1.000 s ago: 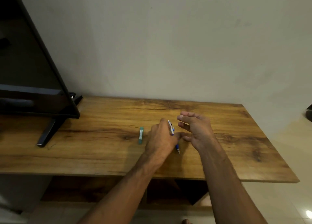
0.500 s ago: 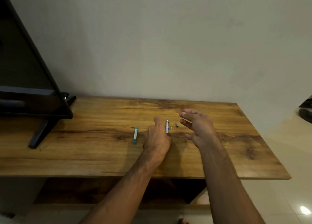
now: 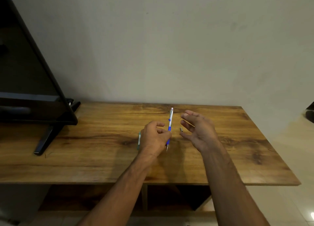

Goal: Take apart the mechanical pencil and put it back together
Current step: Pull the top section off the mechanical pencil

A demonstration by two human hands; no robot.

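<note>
Wooden table (image 3: 85,149), black screen (image 3: 25,72) on its left end, plain wall (image 3: 169,47) behind

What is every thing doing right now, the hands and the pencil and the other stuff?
mechanical pencil: held slanted, tip toward the person, pink end away.
left hand: fingers curled round the pencil's blue grip.
right hand: open, fingers loosely spread, nothing visible in it.
small grey piece: lying loose on the table, apart from the pencil.
teal case: lying flat, partly hidden behind the left hand.
TV: screen dark.
</note>
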